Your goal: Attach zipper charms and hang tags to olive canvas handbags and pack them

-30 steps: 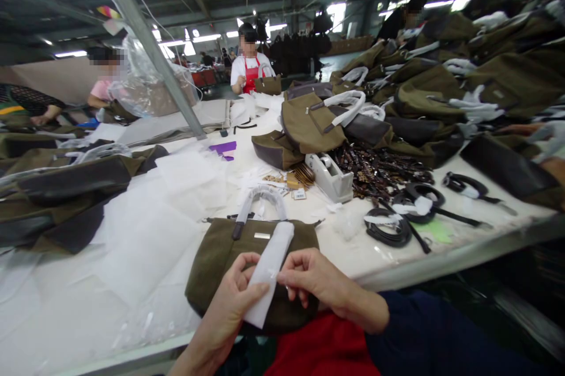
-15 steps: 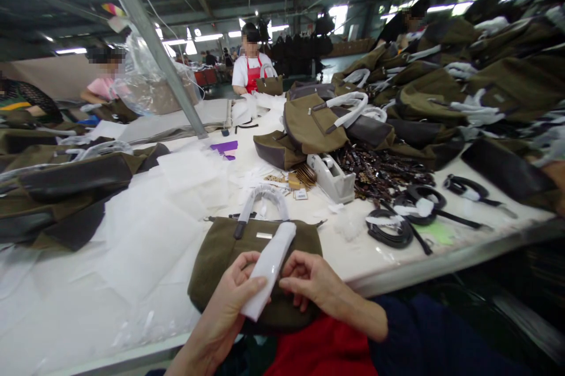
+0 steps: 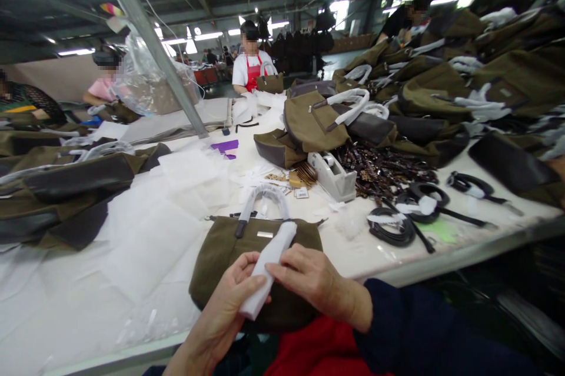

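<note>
White padding strip [image 3: 268, 270] pinched by our left hand [image 3: 215, 320] fingers, right hand [image 3: 315, 282] fingers pressed onto it (both bare), above an olive canvas handbag [image 3: 225, 252] on the worktop [image 3: 348, 252].

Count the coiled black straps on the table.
3. One coil lies nearest the front of the table, one behind it, one further right. More may be hidden under the bags.

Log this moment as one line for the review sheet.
left hand: holds folded white sheet | right hand: presses on sheet | below: olive canvas handbag
</note>
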### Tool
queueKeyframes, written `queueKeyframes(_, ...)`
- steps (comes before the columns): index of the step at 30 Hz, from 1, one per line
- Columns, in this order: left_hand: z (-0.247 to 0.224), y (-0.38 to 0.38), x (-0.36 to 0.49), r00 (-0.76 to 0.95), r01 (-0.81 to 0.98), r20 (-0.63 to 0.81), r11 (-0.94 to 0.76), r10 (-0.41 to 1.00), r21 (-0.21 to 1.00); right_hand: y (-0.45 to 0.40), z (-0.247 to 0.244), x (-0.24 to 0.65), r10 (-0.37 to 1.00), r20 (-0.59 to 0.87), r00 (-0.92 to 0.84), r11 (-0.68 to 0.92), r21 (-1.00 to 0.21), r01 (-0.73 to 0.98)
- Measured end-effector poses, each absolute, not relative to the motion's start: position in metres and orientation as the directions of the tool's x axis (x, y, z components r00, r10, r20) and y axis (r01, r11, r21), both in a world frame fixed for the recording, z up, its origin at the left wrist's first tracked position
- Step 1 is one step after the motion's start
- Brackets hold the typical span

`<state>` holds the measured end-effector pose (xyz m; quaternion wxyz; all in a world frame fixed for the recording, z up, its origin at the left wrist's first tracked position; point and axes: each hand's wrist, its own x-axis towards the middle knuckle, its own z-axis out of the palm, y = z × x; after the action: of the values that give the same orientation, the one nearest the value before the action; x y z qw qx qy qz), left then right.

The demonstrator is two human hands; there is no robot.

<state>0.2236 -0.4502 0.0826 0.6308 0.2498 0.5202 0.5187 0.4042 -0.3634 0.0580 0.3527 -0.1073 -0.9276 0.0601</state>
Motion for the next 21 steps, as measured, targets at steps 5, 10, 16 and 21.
queueKeyframes(5, 0.081, -0.449, 0.225, -0.054, -0.388, -0.409, 0.358, 0.911, 0.849, -0.365, 0.061, 0.4, 0.231, 0.605, -0.762, 0.973, -0.16, 0.168)
queueKeyframes(10, 0.084, -0.448, 0.229, -0.061, -0.342, -0.428, 0.384, 0.902, 0.858, -0.368, 0.052, 0.397, 0.265, 0.583, -0.768, 0.963, -0.2, 0.18)
queueKeyframes(16, 0.1, -0.453, 0.203, -0.048, 0.15, -0.36, 0.363, 0.932, 0.919, -0.367, 0.037, 0.43, 0.437, 0.494, -0.752, 0.883, -0.393, 0.255)
queueKeyframes(21, 0.094, -0.448, 0.149, -0.517, 0.52, 0.069, 0.249, 0.853, 0.817, -0.355, 0.027, 0.475, 0.826, 0.244, -0.509, 0.481, -0.774, 0.411)
